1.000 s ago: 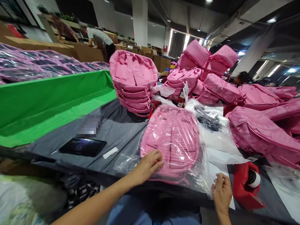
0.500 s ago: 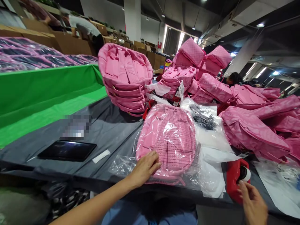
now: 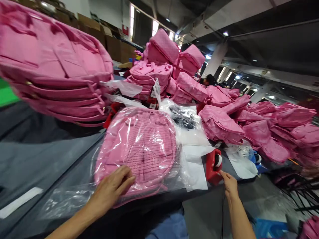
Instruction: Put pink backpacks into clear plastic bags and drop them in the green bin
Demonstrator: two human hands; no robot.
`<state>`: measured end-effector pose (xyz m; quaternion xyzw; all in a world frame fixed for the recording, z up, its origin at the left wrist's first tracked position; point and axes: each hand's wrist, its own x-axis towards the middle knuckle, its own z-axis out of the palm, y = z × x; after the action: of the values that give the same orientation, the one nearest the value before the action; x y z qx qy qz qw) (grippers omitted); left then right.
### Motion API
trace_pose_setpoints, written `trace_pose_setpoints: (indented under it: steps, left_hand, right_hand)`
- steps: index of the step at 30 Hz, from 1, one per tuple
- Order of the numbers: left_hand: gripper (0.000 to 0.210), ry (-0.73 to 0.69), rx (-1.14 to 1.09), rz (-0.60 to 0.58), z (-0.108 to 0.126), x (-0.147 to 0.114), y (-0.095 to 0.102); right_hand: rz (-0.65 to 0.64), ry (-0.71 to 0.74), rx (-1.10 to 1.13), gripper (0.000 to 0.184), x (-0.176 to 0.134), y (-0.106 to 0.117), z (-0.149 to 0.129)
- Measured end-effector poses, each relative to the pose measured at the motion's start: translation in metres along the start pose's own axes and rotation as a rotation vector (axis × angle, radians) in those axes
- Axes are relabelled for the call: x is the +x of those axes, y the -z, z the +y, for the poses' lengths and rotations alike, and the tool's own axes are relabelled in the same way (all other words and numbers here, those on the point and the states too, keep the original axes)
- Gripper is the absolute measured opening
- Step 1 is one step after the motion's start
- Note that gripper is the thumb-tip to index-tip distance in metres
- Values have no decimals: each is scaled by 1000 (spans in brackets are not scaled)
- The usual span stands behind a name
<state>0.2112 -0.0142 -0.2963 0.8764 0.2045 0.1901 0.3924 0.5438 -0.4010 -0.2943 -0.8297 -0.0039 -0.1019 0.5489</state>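
A pink backpack [image 3: 142, 142] in a clear plastic bag [image 3: 67, 199] lies in front of me on the dark-covered table. My left hand [image 3: 112, 186] rests on its lower left part, fingers curled and closed on the plastic. To the right, a red tape dispenser [image 3: 211, 174] with a roll of tape [image 3: 218, 160] stands near the table edge. My right hand [image 3: 228, 182] is at the dispenser's near end, its fingertips pinched together there. The tape between those fingers is too small to see clearly.
A tall stack of pink backpacks [image 3: 62, 73] stands at the left. More pink bags [image 3: 219, 122] are heaped behind and to the right. White plastic bags [image 3: 191, 136] lie beside the bagged backpack. A blue dispenser [image 3: 258, 161] sits farther right. A white strip [image 3: 20, 202] lies at left.
The view has turned right, so things appear farther left. My left hand stays on the bagged backpack. My right hand's fingertips have moved from beside the tape roll to the dispenser's near end.
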Motion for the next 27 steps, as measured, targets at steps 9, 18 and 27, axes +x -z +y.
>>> trace_pose_setpoints:
  steps: [9, 18, 27]
  left_hand:
    - [48, 5, 30, -2, 3, 1, 1]
    - [45, 38, -8, -40, 4, 2, 1]
    - [27, 57, -87, -31, 14, -2, 1]
  right_hand:
    - [66, -43, 25, 48, -40, 18, -15]
    - [-405, -281, 517, 69, -125, -35, -33]
    - [-1539, 537, 2, 39, -143, -97, -178]
